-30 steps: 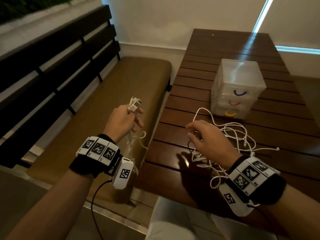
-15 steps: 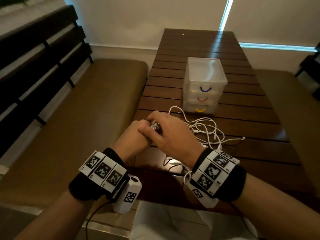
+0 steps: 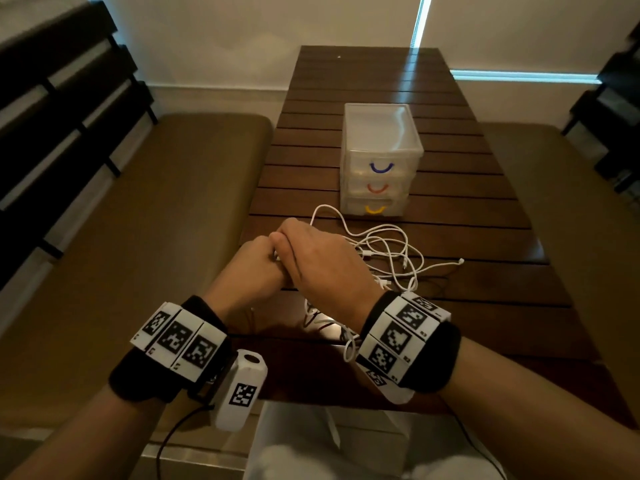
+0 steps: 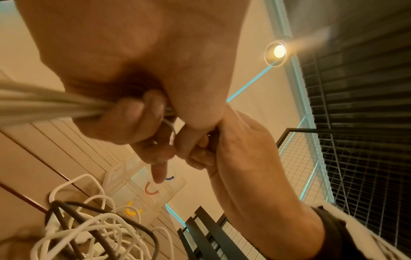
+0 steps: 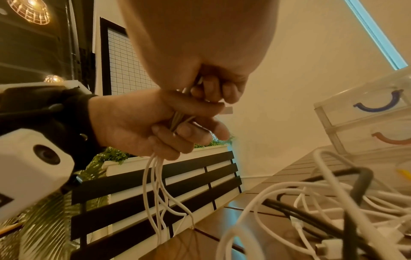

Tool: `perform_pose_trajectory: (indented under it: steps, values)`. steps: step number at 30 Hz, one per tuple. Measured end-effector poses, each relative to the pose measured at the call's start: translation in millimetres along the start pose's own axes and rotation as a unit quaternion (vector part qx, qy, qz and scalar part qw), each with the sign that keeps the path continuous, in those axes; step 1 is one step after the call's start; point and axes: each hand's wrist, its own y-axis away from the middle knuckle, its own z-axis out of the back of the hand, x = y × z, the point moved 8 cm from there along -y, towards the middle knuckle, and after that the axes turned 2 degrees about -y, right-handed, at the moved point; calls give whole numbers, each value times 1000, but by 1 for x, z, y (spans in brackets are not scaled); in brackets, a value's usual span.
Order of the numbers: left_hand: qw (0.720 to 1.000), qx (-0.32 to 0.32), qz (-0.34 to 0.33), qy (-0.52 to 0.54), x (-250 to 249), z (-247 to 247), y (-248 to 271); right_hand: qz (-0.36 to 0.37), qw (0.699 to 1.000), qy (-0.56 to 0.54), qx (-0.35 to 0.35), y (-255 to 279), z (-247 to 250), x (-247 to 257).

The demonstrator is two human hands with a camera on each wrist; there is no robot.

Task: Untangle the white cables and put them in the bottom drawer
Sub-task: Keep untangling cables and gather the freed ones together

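Note:
My left hand (image 3: 258,268) grips a bundle of white cables (image 5: 155,184) in its fist near the table's left edge; several strands hang below it. My right hand (image 3: 311,261) lies against the left one, its curled fingers (image 5: 213,89) pinching the cable ends that stick out of the fist. The rest of the white cables (image 3: 388,247) lie tangled on the wooden table (image 3: 485,237), running under my right wrist. Behind them stands a clear drawer unit (image 3: 379,133) with all three drawers shut. The bottom drawer has a yellow handle (image 3: 375,210).
A black cable (image 5: 360,179) loops through the tangle close to my right wrist. Brown cushioned benches (image 3: 166,237) flank the table on both sides, the left one with a dark slatted backrest (image 3: 69,116). A wall stands behind the table's far end.
My left hand has brought its cable ends from over the bench to the table edge. My right hand left the tangle and closed on those ends, and has stayed against the left fist.

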Motion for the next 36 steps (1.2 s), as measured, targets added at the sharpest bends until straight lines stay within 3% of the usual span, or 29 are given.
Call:
perform_pose_trajectory:
  steps: [4, 8, 11, 14, 16, 18, 20, 26, 30, 32, 34, 36]
  values:
    - [1000, -15, -18, -1, -3, 0, 2, -24, 1000, 8, -1, 0, 1, -8]
    - [993, -81, -74, -35, -9, 6, 5, -54, 992, 113, 4, -5, 4, -16]
    - [987, -119, -102, -38, -15, 8, 12, -30, 987, 156, 32, -5, 4, -8]
    - [984, -140, -100, -42, -11, 10, 14, -111, 988, 76, 80, -6, -3, -18]
    - [987, -125, -79, -57, -7, 9, 11, -102, 989, 71, 74, -7, -6, -17]
    - [990, -103, -64, -79, -8, 9, 9, -33, 996, 84, -4, -6, 0, -8]
    - [990, -87, -63, -89, -10, 8, 9, -10, 992, 111, -52, -3, 2, -9]
    - [987, -27, -51, -151, -12, 2, 4, 30, 980, 187, -66, -1, 1, -9]
    - [962, 33, -26, -270, -12, -13, -4, 14, 985, 171, -22, -3, -2, -12]
    - [947, 45, -13, -319, -14, -18, -6, 7, 988, 147, 34, -6, -10, -17]
    - [952, 47, 22, -303, -9, -22, -6, 2, 990, 111, 92, -8, -13, -21]
    - [973, -6, 19, -229, -3, -16, -6, -26, 989, 52, 138, -9, -10, -28]
